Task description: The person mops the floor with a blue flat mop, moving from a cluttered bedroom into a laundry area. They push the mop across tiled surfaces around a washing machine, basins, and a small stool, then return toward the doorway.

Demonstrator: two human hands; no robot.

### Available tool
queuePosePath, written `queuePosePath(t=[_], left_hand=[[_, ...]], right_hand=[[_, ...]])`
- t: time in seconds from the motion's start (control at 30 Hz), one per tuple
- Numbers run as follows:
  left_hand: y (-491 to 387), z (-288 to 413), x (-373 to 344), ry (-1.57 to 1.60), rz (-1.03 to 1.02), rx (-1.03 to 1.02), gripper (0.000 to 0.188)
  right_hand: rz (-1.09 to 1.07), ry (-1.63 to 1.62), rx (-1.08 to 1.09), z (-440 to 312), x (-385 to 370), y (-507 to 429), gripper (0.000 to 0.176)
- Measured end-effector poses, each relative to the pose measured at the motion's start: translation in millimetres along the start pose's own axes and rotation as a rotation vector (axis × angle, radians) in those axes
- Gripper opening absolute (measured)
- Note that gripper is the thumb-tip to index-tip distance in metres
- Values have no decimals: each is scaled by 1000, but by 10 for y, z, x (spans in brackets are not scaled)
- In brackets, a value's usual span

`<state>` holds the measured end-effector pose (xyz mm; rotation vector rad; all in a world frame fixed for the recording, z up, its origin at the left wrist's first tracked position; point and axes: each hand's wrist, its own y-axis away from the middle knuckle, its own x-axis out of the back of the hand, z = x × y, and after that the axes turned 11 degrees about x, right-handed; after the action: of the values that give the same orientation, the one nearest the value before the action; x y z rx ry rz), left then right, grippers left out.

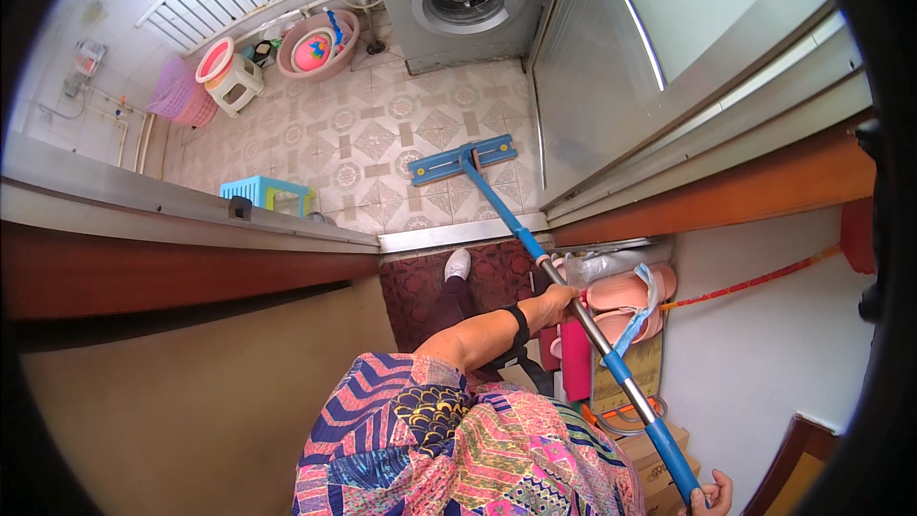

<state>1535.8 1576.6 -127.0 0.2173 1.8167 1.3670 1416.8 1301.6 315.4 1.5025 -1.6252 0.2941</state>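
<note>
A floor mop or squeegee with a flat blue head [462, 160] stretches diagonally across the view. Its head lies over the patterned tile floor [372, 158], beyond the metal door sill [466, 231]. Around the steel part of the pole is my left hand [560, 303], with a black band on that wrist. Lower right, my right hand [709, 496] holds the blue grip near the pole's end, partly cut off by the picture's rim. One white shoe [457, 265] stands on a dark red mat [408, 301] just before the sill.
A front-loading washing machine [469, 3] stands at the back, right of a pink basin [319, 72]. Stools, one blue [251, 188], and a purple-pink basket [183, 97] are at left. Door frames flank the opening. Pink slippers [620, 290] and cardboard boxes [663, 473] crowd the right wall.
</note>
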Motion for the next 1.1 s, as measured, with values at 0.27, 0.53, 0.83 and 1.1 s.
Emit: queuePosePath(t=[0.27, 0.53, 0.83, 1.1], left_hand=[[207, 780, 855, 73, 24, -156, 7], [691, 1863, 1277, 281, 141, -398, 19], [1272, 2478, 1666, 241, 106, -568, 27], [1548, 2774, 1904, 246, 162, -683, 19]], right_hand=[[-179, 3, 366, -104, -651, -789, 44], [-412, 116, 647, -1343, -1943, -1102, 32], [-592, 65, 808, -2012, -3420, -1280, 33], [-777, -96, 844, -2334, -4408, -1448, 35]])
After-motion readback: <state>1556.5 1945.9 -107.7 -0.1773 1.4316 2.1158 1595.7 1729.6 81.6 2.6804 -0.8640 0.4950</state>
